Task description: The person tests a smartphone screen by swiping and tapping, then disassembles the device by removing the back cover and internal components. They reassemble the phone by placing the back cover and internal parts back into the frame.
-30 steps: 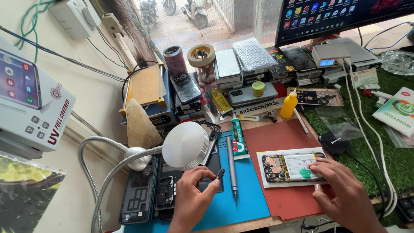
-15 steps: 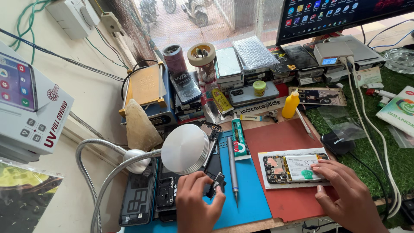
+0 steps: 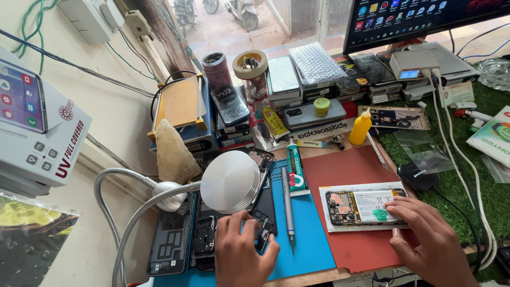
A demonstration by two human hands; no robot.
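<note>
My left hand (image 3: 241, 252) rests on a dark phone frame (image 3: 261, 212) lying on the blue mat (image 3: 308, 244), fingers bent onto its lower part; whether it pinches anything is unclear. My right hand (image 3: 427, 239) lies with its fingers on the right end of an opened phone (image 3: 361, 206), whose battery and circuit board show, on the red mat (image 3: 350, 170). A grey screwdriver (image 3: 287, 204) lies between the two hands. A green-and-white glue tube (image 3: 296, 167) sits just beyond it.
A round lamp head (image 3: 231, 182) on a bent metal neck hangs over the left phone parts. A yellow squeeze bottle (image 3: 360, 127), stacked phones and boxes, a tape roll (image 3: 249, 65) and a monitor (image 3: 425, 16) fill the back. White cables (image 3: 467, 175) run down the green turf at right.
My left hand slid down and left on the dark phone frame and now covers its lower part. My right hand stayed on the opened phone's right end.
</note>
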